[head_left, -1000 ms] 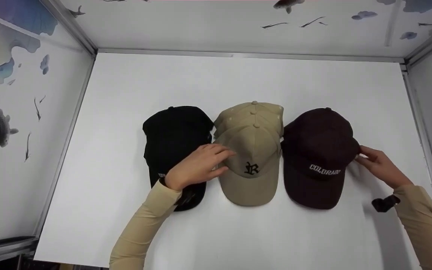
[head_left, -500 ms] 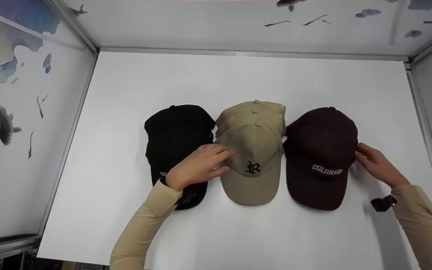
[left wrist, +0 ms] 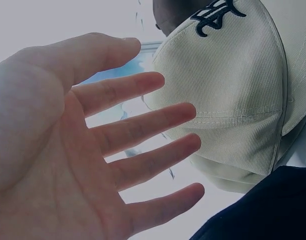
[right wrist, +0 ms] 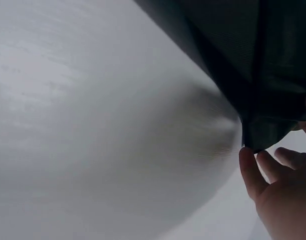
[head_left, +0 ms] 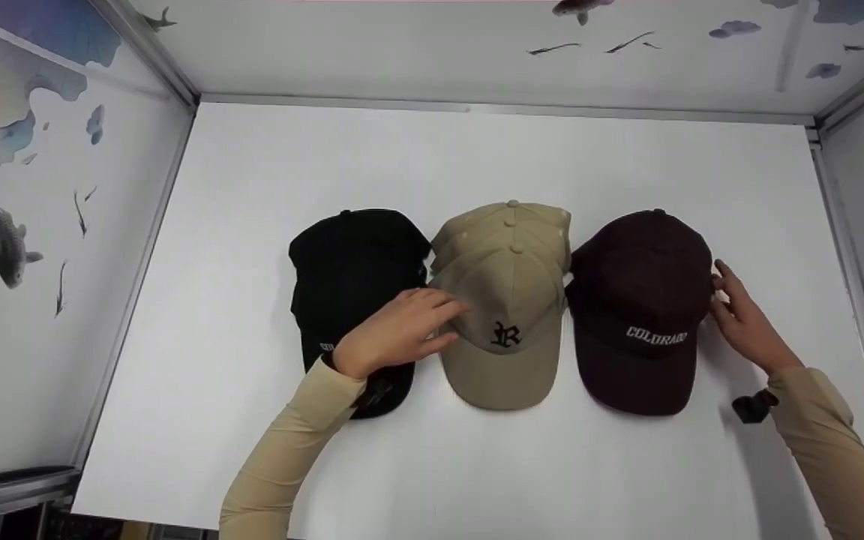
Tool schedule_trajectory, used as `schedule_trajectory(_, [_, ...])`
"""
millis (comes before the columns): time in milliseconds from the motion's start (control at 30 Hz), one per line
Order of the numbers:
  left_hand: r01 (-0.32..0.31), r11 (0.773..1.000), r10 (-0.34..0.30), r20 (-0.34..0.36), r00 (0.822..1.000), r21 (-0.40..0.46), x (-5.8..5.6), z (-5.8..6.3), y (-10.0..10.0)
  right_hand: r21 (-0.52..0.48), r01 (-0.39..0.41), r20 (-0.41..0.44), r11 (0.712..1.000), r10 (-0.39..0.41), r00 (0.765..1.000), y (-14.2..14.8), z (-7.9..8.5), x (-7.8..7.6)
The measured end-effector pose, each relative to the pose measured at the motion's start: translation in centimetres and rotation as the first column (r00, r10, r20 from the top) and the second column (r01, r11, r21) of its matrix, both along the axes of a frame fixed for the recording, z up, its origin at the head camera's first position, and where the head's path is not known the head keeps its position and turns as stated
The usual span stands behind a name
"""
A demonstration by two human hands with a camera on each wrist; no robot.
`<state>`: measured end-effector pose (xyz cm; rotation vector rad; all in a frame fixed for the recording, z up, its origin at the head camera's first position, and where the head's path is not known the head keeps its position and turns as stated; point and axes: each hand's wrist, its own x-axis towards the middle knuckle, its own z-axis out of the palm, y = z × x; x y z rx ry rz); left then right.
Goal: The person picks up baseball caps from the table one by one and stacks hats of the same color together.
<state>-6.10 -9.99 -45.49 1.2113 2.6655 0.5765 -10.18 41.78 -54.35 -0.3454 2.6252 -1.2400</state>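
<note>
Three groups of baseball caps lie side by side in the head view. A black cap [head_left: 357, 255] is on the left, partly covered by my left hand [head_left: 394, 330]. Tan caps [head_left: 503, 292] overlap in the middle, the front one bearing a dark letter emblem. To the right is a maroon cap [head_left: 638, 277] reading COLORADO. My left fingers [left wrist: 143, 125] are spread and straight in the left wrist view, beside the tan crown. At the maroon cap's right edge, my right hand [head_left: 751, 326] pinches the fabric, with its index finger lifted away.
The caps lie on a white tabletop [head_left: 477, 472]. Pale walls with painted fish [head_left: 8, 240] enclose its left, back and right sides, joined by metal frame rails [head_left: 327, 103]. A dark wrist device [head_left: 753, 407] hangs by the right sleeve.
The right hand has shifted slightly up and left, its index finger now raised. The maroon cap's bulging right edge has drawn in and its brim sits slightly higher. The left hand stays put.
</note>
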Motion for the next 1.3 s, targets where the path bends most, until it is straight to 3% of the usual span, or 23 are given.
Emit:
schedule_trajectory(267, [-0.003,1.0,0.003,0.014,1.0,-0.004,0.0,-0.1,0.1,0.07,0.109,-0.052,0.992,-0.106,0.993,-0.9,0.1,-0.4])
schedule_trajectory(533, [-0.005,1.0,0.004,0.034,0.999,0.015,0.2,-0.1,0.2,0.083,0.249,-0.087,0.965,-0.242,0.966,-1.2,0.1,-0.6])
schedule_trajectory(733, [-0.011,1.0,0.01,0.042,0.999,0.02,0.3,0.0,-0.1,0.094,0.281,-0.198,0.955,-0.259,0.946,-1.4,2.6,-1.5])
schedule_trajectory(867, [-0.008,1.0,0.008,0.034,0.999,0.007,0.3,-0.1,-0.1,0.049,0.193,-0.277,0.98,-0.172,0.945,-2.7,5.5,-2.8])
schedule_trajectory(1000, [-0.001,1.0,0.001,0.015,1.0,-0.004,0.2,-0.1,0.1,0.111,-0.022,-0.19,0.994,0.043,0.981,-4.4,7.6,-4.5])
schedule_trajectory(1100, [0.004,1.0,-0.004,0.007,1.0,-0.006,0.2,0.0,0.2,0.189,-0.172,-0.108,0.967,0.195,0.975,-5.3,8.0,-5.8])
schedule_trajectory(1167, [0.005,1.0,-0.005,0.011,1.0,-0.005,0.1,0.0,0.3,0.21,-0.238,-0.097,0.948,0.263,0.96,-5.6,7.8,-6.6])
schedule_trajectory(1300, [0.005,1.0,-0.005,0.019,1.0,-0.009,0.1,0.0,0.4,0.18,-0.268,-0.056,0.946,0.282,0.958,-5.7,7.8,-7.3])
